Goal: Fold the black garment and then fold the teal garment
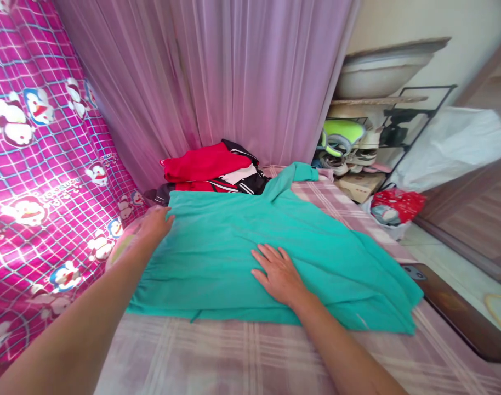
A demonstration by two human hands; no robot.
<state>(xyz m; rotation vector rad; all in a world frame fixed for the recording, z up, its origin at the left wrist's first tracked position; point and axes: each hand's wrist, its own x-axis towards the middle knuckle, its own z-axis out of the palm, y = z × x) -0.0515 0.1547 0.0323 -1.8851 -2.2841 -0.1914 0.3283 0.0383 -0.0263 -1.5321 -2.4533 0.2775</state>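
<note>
teal sleeved garment (pixel 217 247): spread across the plaid sheet (pixel 193 356)
left hand (pixel 155 224): at the garment's far left corner; cannot tell if fingers pinch it
right hand (pixel 277 274): palm down mid-garment, fingers loosely splayed
phone (pixel 456 312): by the garment's right end

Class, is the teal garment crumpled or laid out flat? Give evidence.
Laid out, nearly flat: the teal garment stretches broadly over the plaid sheet, with only shallow creases.
</note>
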